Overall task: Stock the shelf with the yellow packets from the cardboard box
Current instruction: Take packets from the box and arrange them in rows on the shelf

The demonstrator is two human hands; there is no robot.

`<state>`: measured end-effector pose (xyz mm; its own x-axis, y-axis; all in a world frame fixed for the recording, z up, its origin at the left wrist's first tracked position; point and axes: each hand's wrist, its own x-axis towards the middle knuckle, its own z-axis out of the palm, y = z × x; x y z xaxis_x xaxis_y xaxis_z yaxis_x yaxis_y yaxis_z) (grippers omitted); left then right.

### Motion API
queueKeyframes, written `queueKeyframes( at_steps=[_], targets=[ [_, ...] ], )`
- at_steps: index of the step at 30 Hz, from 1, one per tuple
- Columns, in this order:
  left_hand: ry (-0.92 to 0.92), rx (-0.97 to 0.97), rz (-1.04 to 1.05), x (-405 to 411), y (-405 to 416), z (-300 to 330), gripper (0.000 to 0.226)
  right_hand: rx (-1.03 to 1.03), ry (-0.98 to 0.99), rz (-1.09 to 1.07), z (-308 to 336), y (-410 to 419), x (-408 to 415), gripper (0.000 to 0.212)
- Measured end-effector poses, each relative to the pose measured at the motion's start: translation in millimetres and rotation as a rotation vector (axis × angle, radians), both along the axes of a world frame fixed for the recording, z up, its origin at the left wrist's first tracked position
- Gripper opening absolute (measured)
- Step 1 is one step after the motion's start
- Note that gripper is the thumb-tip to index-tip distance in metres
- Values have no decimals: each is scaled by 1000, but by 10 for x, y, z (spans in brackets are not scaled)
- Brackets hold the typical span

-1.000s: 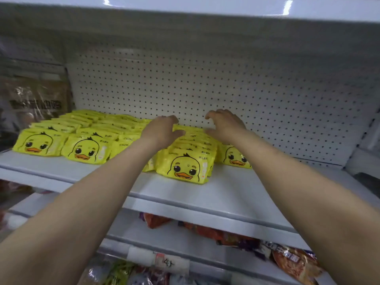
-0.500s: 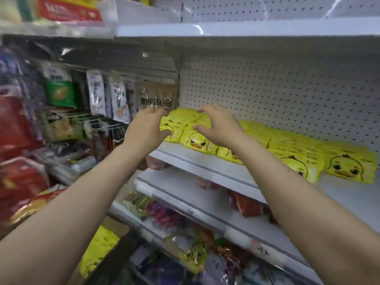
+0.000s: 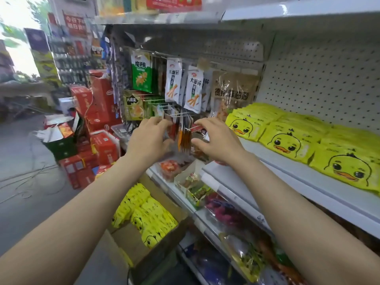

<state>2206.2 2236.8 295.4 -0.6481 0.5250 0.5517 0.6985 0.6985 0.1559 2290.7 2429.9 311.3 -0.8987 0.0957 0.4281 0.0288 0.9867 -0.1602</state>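
Partly hidden behind the left arm, packets (image 3: pixel 148 219) stand upright in the box (image 3: pixel 164 245) below the shelf (image 3: pixel 320 186) (more lie there, ducks outward); left hand (image 3: pixel 149 140) and right hand (image 3: pixel 218 140) empty, fingers loosely curled.

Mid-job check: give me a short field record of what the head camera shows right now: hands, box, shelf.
left hand: raised, fingers loosely curled, holding no packet
right hand: raised, fingers loosely curled, holding no packet
hands' position: in front of hanging snack bags, left of the stocked shelf
yellow packets on shelf: lying in rows on the white shelf
cardboard box: open, below the hands on the floor
yellow packets in box: many left
task state: stocking not finished
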Motion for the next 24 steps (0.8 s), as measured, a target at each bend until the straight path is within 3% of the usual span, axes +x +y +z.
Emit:
queueKeyframes(
  at_steps=[17, 24],
  targets=[
    [-187, -119, 245, -2084, -366, -706, 50, -25, -252, 196, -678, -235, -2532, 52],
    [-283, -195, 227, -2907, -525, -1203, 51, -78, -354, 191, -1222, -429, -3372, 55]
  ],
)
